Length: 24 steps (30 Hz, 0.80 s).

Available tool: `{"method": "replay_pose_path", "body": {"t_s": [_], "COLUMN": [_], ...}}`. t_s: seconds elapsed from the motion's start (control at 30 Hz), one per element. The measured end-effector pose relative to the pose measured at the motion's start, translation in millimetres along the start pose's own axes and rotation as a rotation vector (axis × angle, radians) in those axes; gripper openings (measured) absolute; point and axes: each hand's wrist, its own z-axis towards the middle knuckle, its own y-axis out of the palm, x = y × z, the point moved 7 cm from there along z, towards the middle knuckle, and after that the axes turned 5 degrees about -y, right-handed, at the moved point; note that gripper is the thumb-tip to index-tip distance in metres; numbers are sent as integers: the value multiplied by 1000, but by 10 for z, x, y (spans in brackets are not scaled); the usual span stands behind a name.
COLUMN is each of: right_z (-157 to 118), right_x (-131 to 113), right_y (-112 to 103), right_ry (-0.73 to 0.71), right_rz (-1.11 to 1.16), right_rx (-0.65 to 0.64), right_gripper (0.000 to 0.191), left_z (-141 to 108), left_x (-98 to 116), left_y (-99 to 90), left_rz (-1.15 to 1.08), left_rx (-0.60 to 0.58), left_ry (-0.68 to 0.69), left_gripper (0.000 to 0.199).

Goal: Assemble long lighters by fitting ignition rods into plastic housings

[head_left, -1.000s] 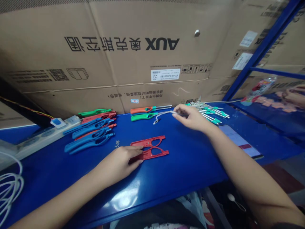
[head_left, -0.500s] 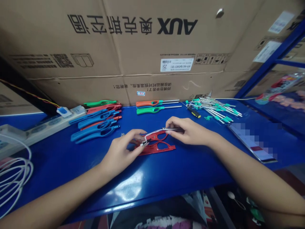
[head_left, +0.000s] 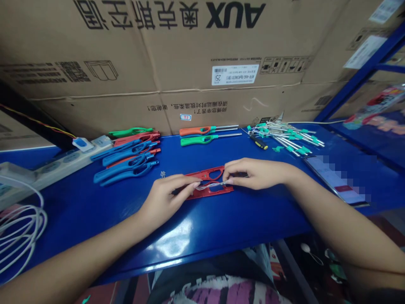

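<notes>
Two red lighter shell halves [head_left: 205,174] lie side by side on the blue table, partly covered by my hands. Thin white wires [head_left: 209,184] stretch above them, between my two hands. My left hand [head_left: 177,192] pinches one end of the wires between thumb and fingertips; whatever else sits in that pinch is hidden. At the other end, my right hand [head_left: 243,173] is closed around a thin metal lighter tube [head_left: 223,183], from whose tip the wires emerge. Most of the tube is covered by my fingers.
Blue and red lighter shells [head_left: 129,162] are stacked at left, beside a power strip [head_left: 71,158]. Two lighters [head_left: 199,140] with metal tubes lie at the back. A screwdriver [head_left: 258,142], a pile of tubes with teal parts [head_left: 287,137] and a phone [head_left: 335,179] are at right. Small screws [head_left: 162,174] lie near my left hand.
My right hand has lowered the tube toward the red shells and angled it. My left hand has shifted slightly right; the black piece seen at its fingertips is now hidden. The view has tilted down.
</notes>
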Motion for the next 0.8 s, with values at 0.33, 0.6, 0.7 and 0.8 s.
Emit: {"method": "replay_pose_path", "body": {"t_s": [0.33, 0.6, 0.7, 0.8], "right_z": [-56, -74, -70, -76], "right_x": [61, 98, 84, 98], "right_y": [-9, 1, 3, 20], "right_ry": [139, 147, 134, 160], "right_rz": [14, 4, 1, 1], "right_rx": [-69, -91, -85, -99], "right_gripper": [25, 22, 21, 17], "left_z": [16, -4, -6, -12], "left_x": [-92, -74, -64, -52], "left_y": [151, 228, 231, 234], "left_rz": [-10, 81, 88, 103], "left_rx": [-131, -202, -204, -204], "left_ry": [-74, -49, -42, -31], "left_gripper": [20, 21, 21, 22]}}
